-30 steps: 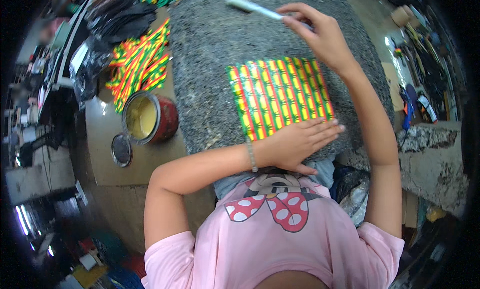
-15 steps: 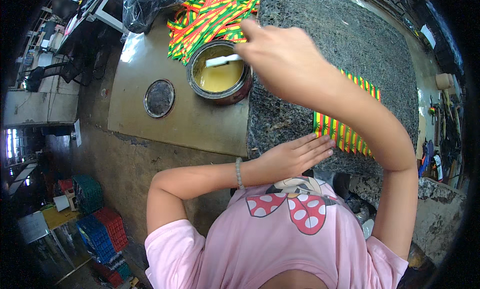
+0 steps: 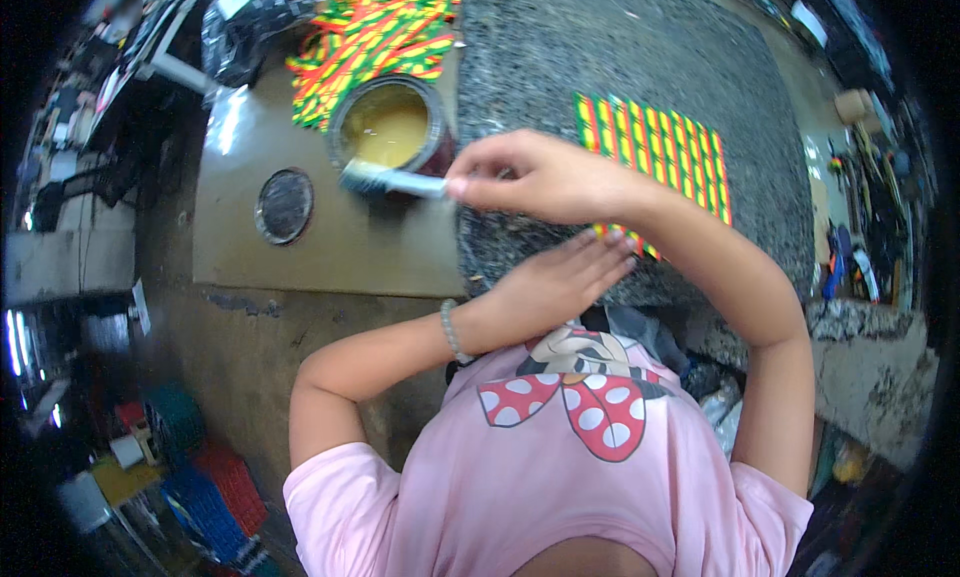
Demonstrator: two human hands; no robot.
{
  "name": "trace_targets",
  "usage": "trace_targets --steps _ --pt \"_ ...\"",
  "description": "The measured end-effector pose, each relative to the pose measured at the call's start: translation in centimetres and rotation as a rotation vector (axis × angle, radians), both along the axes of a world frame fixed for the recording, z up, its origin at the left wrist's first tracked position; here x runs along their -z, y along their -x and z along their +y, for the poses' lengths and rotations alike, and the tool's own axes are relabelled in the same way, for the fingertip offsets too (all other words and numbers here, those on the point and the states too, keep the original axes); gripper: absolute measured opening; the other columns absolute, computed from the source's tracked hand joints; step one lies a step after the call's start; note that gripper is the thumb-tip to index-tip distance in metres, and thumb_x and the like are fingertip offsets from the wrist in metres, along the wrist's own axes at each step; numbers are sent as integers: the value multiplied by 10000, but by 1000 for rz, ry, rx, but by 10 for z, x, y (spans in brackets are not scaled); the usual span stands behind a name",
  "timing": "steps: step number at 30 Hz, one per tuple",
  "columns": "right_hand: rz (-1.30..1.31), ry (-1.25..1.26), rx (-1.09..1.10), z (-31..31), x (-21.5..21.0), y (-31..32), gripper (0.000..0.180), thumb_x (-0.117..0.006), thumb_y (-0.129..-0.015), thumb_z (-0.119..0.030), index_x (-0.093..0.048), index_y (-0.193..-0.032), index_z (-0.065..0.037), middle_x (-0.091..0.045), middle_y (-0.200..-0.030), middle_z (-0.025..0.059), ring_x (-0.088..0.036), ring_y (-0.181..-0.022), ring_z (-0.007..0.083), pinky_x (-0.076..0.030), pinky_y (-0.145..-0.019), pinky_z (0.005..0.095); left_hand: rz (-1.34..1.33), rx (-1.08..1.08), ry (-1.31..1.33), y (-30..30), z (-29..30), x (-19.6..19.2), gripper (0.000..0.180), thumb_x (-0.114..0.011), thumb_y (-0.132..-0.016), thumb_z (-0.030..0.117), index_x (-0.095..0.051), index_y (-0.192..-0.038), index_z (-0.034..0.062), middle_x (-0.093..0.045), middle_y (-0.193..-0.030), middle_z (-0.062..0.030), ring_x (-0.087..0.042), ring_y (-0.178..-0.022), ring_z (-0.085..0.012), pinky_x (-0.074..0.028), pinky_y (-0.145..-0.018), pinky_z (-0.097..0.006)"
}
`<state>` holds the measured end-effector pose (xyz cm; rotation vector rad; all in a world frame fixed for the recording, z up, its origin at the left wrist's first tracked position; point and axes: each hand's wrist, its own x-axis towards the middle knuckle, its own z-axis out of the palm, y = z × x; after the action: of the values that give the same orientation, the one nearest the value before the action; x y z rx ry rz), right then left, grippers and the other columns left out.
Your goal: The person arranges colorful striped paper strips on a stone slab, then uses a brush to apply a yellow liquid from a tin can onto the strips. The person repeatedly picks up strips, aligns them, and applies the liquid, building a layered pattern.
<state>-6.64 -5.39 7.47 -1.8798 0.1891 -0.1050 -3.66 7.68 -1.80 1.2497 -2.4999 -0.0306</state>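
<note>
In my right hand is a white-handled brush, blurred by motion, its head over the near rim of an open can of yellowish glue-like liquid. My left hand lies flat, fingers stretched out together, its fingertips on the near edge of a row of striped strips. The strips are green, yellow and red, laid side by side on a dark stone slab. My right forearm hides part of their near end.
A heap of loose striped strips lies behind the can. The round can lid rests left of it on the brownish tabletop. A black plastic bag is at the far left, and the speckled slab spans the right.
My right hand has drawn the brush from inside the can toward me, past its near rim. My left hand remains flat by the strips, and the whole view has shifted slightly.
</note>
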Motion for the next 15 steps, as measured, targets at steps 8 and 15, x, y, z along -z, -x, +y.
trace_targets --steps 8,15 --pt "-146 -243 293 -42 -51 111 430 -600 -1017 -380 -676 -1223 -10 -618 -831 -32 -460 -645 -16 -335 -527 146 -58 -22 -28 6 1 -9 628 -599 -881 226 -469 -1454 7 -448 -1547 -139 -416 -1445 -266 -284 -1221 -428" --pt "189 540 572 -30 -1 190 257 -709 -927 -252 -744 -1110 -75 -714 -926 82 -680 -815 178 -530 -716 326 -63 9 -13 3 -2 -7 607 -594 -893 234 -484 -1442 1 -449 -1546 -144 -426 -1439 -270 -302 -1211 -424"
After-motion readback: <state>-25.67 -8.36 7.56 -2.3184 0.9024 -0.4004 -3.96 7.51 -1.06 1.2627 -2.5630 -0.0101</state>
